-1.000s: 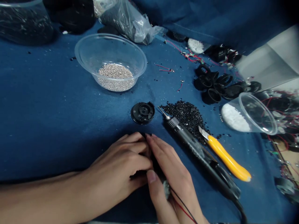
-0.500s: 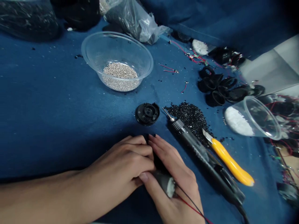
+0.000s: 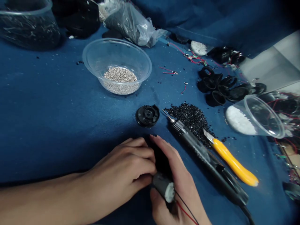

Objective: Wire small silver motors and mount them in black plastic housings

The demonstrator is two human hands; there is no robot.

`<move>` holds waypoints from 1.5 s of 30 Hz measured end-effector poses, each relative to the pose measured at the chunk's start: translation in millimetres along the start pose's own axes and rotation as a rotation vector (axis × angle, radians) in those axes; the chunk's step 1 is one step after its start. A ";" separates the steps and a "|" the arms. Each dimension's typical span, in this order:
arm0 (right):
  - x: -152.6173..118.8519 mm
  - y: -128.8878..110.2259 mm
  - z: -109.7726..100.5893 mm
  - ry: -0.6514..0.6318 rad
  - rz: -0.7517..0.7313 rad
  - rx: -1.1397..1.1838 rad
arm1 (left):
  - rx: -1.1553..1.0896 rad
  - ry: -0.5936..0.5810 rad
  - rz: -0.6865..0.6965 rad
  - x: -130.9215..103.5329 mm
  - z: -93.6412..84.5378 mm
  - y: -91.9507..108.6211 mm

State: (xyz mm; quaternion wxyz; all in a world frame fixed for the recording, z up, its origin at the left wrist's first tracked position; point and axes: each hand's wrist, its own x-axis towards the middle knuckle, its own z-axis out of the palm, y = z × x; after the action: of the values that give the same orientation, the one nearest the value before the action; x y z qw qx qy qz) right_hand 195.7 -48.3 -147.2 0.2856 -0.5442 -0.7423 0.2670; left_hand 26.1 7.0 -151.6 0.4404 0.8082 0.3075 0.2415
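A dark cylindrical part with a whitish end and red and black wires sits between my hands at the lower middle. My right hand is wrapped round its right side, thumb below it. My left hand has its fingers curled against the left side of the dark piece; its fingertips are hidden. Just beyond my hands lies a round black cap, its inner side up. To the right rest a black electric screwdriver and a yellow-handled knife, beside a pile of small black pieces.
Behind stands a clear bowl of small metal pieces. A clear cup with white material lies tipped at the right, near black rings. A plastic bag and a dark-filled tub are at the back.
My right thumb has moved down off the top of the cylindrical part, showing more of it. The right fingers have shifted slightly. The view has tilted a little.
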 end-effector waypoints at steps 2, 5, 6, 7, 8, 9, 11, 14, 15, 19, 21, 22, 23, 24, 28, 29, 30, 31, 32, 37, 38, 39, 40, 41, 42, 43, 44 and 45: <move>1.2 3.8 -7.3 -0.087 -0.045 -0.031 | 0.004 -0.005 -0.010 0.3 0.0 0.5; 3.6 10.9 -19.7 -0.196 -0.107 -0.105 | -0.001 -0.010 -0.022 0.8 -0.1 1.2; 4.3 13.6 -23.2 -0.222 -0.131 -0.120 | -0.008 -0.011 -0.024 0.9 -0.1 1.5; 5.0 16.4 -25.9 -0.248 -0.162 -0.126 | -0.018 -0.013 -0.026 1.1 -0.2 1.9; 5.7 19.2 -27.9 -0.268 -0.196 -0.121 | -0.029 -0.014 -0.031 1.3 -0.3 2.2; 6.5 22.1 -29.0 -0.280 -0.229 -0.107 | -0.041 -0.018 -0.036 1.5 -0.4 2.6; 8.2 26.6 -29.1 -0.276 -0.265 -0.069 | -0.053 -0.032 -0.048 1.8 -0.6 3.5; 11.6 28.2 -25.9 -0.190 -0.298 -0.075 | -0.037 -0.052 -0.061 2.0 -1.1 4.6; 12.6 27.3 -24.3 -0.156 -0.302 -0.096 | -0.033 -0.052 -0.061 1.9 -1.2 4.7; 12.1 21.4 -16.4 -0.030 -0.252 -0.180 | -0.001 -0.033 -0.031 0.6 -0.4 4.0; 9.1 19.7 -11.9 0.023 -0.198 -0.205 | 0.029 -0.034 -0.026 -0.3 0.6 2.9; 7.5 19.2 -9.9 0.045 -0.175 -0.215 | 0.045 -0.036 -0.027 -0.7 1.2 2.3; 6.0 18.9 -8.1 0.060 -0.160 -0.224 | 0.059 -0.038 -0.025 -1.0 1.9 1.8; 4.9 18.6 -6.7 0.068 -0.156 -0.233 | 0.074 -0.037 -0.016 -1.2 2.6 1.4; 3.3 17.7 -3.5 0.067 -0.159 -0.235 | 0.132 -0.006 -0.005 -1.7 5.0 1.3; 3.2 17.4 -2.9 0.075 -0.151 -0.223 | 0.140 0.004 -0.008 -1.9 5.3 1.5; 3.0 17.2 -2.2 0.082 -0.145 -0.213 | 0.143 0.014 -0.014 -2.1 5.6 1.7; 2.7 17.0 -1.5 0.089 -0.140 -0.207 | 0.143 0.021 -0.017 -2.4 5.8 1.9; 2.3 16.8 -0.6 0.094 -0.137 -0.208 | 0.141 0.027 -0.018 -2.7 5.8 2.0; 1.2 16.6 3.9 0.119 -0.120 -0.234 | 0.152 0.029 -0.017 -3.4 5.1 1.7; 1.5 16.6 4.4 0.122 -0.120 -0.241 | 0.155 0.026 -0.017 -3.5 5.0 1.6; 1.9 16.6 4.5 0.129 -0.123 -0.247 | 0.158 0.023 -0.017 -3.5 4.9 1.7; 2.4 16.4 4.2 0.131 -0.126 -0.255 | 0.160 0.019 -0.018 -3.5 5.0 1.8; 2.9 16.2 3.5 0.129 -0.132 -0.266 | 0.162 0.015 -0.018 -3.5 5.1 2.0; 3.4 15.9 2.3 0.127 -0.144 -0.278 | 0.161 0.010 -0.020 -3.3 5.3 2.2; 3.9 15.6 0.9 0.121 -0.154 -0.292 | 0.157 0.009 -0.027 -3.0 5.6 2.4; 4.1 15.4 -0.5 0.115 -0.159 -0.306 | 0.150 0.008 -0.035 -2.7 5.8 2.6; 4.1 15.2 -2.0 0.106 -0.159 -0.321 | 0.143 0.011 -0.044 -2.3 6.1 2.8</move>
State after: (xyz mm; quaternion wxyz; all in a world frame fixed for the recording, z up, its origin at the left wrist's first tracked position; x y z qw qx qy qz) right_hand 206.2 -40.2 -156.0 0.2540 -0.5357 -0.7999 0.0928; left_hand 29.3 0.7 -152.4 0.3849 0.8294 0.3440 0.2135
